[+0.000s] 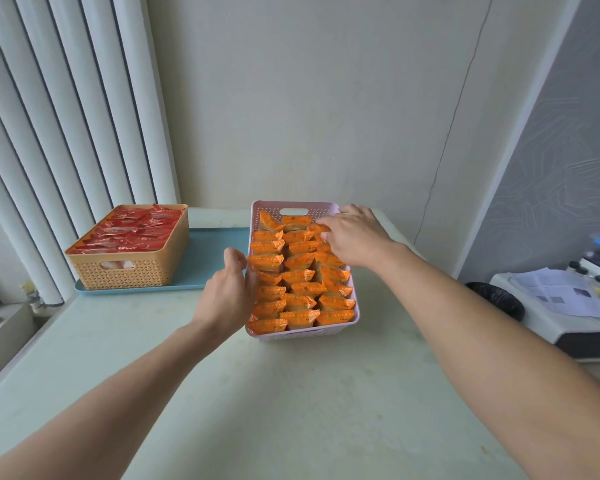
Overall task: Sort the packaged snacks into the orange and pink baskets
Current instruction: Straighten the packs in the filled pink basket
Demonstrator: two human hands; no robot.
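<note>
A pink basket (293, 206) stands in the middle of the table, packed with rows of orange snack packets (298, 276). My left hand (230, 289) lies against the basket's left wall, fingers curled at its rim. My right hand (352, 237) reaches over the far right corner, its fingers spread on the packets there. At the back left an orange basket (125, 271) full of red snack packets (132, 230) sits on a blue tray (208, 258).
The pale green table (291, 393) has a wall behind it and vertical blinds (66, 116) at its left. To the right, beyond the table edge, are a black bin (496, 297) and a white appliance with papers (561, 296) on it.
</note>
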